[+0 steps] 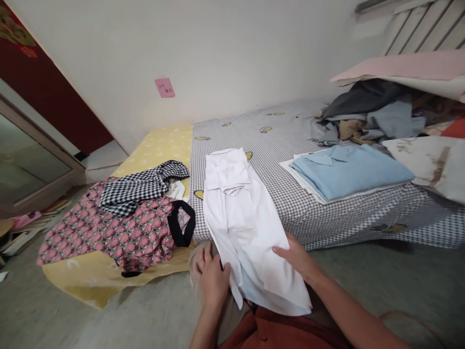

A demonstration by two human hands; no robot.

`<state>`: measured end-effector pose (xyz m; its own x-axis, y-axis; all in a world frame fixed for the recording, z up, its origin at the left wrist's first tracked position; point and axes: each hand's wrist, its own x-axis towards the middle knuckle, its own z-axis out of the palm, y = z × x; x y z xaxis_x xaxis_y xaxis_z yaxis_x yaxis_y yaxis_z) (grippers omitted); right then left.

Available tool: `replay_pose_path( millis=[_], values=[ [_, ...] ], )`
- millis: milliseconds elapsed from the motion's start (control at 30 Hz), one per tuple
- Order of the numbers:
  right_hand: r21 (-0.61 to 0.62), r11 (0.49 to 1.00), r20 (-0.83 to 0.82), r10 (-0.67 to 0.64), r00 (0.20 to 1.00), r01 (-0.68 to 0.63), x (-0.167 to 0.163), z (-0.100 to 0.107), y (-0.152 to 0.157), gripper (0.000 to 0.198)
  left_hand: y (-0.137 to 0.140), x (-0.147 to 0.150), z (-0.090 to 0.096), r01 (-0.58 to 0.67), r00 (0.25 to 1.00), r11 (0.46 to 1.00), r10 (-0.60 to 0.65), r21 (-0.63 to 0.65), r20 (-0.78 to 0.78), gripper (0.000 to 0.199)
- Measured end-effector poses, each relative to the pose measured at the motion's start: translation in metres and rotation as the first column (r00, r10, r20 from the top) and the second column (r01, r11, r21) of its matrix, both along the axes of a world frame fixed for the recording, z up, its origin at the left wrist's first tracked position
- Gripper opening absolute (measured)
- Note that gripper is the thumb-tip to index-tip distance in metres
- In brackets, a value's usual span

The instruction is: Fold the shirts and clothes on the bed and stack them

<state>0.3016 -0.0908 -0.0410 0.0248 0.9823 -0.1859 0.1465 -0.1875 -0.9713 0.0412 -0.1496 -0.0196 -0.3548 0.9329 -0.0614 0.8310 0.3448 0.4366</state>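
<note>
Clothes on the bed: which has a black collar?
The pink floral top, on the yellow sheet; the folded blue shirt has a blue collar, and the white garment shows no black.

Wall [232, 58]: plain, off-white, spanning the upper half of the frame.
Pink note [164, 87]: fixed to the wall, upper left of centre, with dark handwriting too small to read.
Dark red panel [54, 92]: slanting down from the upper left corner, gold and red decoration at its top.
Glazed frame [25, 160]: pale-edged, at the left edge.
Bed [236, 133]: against the wall across the middle, with a black-and-white checked cover and a yellow one on its left side.
Slatted panel [428, 24]: pale, upper right corner.
Floor [134, 320]: bare grey, along the bottom.
Light: soft, dimmer beneath the bed.
</note>
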Motion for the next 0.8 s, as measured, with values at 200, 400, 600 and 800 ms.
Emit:
replay_pose_path(
  millis=[200, 400, 600, 800],
  values=[
    [-0.271, 0.962, -0.444, -0.102, 0.890, -0.025, 0.008, 0.039, -0.024, 0.067, -0.011, -0.016, 0.032, -0.265, 0.585, 0.954, 0.042, 0.142, 0.810, 0.040],
    [-0.377, 0.917, -0.567, -0.117, 0.815, -0.130, 0.009, 0.059, -0.040, 0.087, -0.022, -0.012, 0.055, -0.343, 0.182, 0.923, 0.247, -0.174, 0.952, 0.044],
    [-0.407, 0.890, -0.578, -0.080, 0.812, -0.203, 0.023, 0.073, -0.065, 0.102, -0.038, -0.021, 0.057, -0.246, 0.173, 0.939, 0.288, -0.242, 0.942, 0.042],
    [-0.346, 0.913, -0.361, 0.081, 0.929, -0.215, 0.042, 0.055, -0.085, 0.114, -0.056, -0.047, 0.013, -0.247, 0.470, 0.956, 0.259, -0.156, 0.844, 0.050]
  ],
)
